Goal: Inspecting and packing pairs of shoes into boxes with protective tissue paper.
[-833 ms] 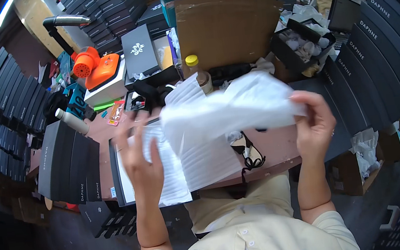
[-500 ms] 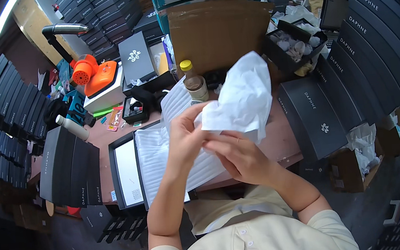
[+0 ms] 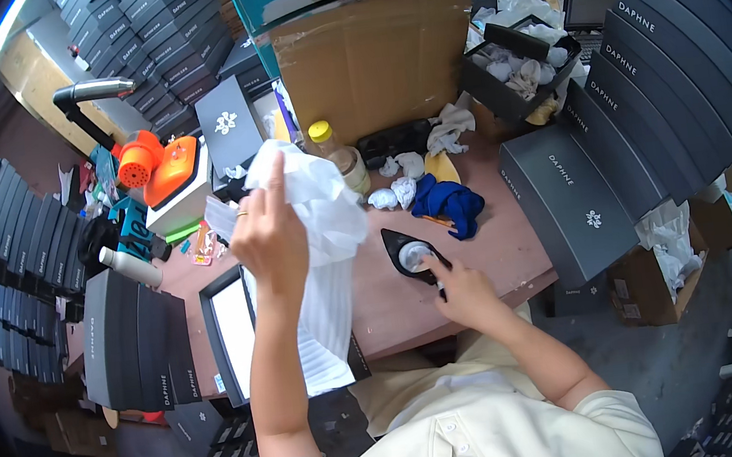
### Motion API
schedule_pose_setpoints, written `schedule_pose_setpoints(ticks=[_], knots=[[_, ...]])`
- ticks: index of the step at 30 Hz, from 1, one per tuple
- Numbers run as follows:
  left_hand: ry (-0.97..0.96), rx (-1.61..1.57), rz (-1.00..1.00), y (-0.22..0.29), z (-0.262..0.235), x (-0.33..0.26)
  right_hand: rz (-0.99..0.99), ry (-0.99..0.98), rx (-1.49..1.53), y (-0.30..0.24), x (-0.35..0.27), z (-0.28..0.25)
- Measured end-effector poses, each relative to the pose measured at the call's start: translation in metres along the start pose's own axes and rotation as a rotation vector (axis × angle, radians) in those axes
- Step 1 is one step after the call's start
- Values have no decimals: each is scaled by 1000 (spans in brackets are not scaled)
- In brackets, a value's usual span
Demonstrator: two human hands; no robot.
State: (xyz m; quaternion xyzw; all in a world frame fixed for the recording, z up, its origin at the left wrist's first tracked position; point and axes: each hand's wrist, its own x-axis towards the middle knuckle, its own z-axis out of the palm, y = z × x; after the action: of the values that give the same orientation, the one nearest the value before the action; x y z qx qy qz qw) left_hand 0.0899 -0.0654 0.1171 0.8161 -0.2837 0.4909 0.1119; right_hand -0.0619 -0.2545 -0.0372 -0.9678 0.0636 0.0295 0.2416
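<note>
Head view: L hand [image 3: 270, 239] raised over desk, fingers clamped on crumpled white tissue paper [image 3: 319, 199]; index finger pointing up; R hand [image 3: 464, 294] down on black pointed shoe [image 3: 410, 255] at desk front edge, fingertips together pressing at heel end, paper wad already inside shoe opening; open black box [image 3: 234, 334] w/ striped sheet just below L hand. Step, by my read: stuffing shoe; next prob needs bringing tissue down to shoe while R steadies it.
</note>
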Motion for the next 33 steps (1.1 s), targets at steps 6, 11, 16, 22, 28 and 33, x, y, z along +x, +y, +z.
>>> schedule_pose_setpoints(ticks=[6, 11, 16, 22, 28, 33], knots=[[-174, -166, -41, 19, 32, -18, 188, -59, 1499, 47, -82, -76], [-228, -399, 27, 65, 35, -27, 177, -276, 1760, 49, -119, -103], [-495, -836, 297, 112, 14, -37, -113, 145, 741, 0, -110, -87], [-614, -773, 371, 133, 4, -61, -137, 337, 459, 0, -71, -35], [-338, -386, -215, 104, 24, -136, 397, 8, 1658, 27, -62, -40], [-168, -746, -331, 129, 8, -114, 314, -201, 1691, 21, -58, -52]])
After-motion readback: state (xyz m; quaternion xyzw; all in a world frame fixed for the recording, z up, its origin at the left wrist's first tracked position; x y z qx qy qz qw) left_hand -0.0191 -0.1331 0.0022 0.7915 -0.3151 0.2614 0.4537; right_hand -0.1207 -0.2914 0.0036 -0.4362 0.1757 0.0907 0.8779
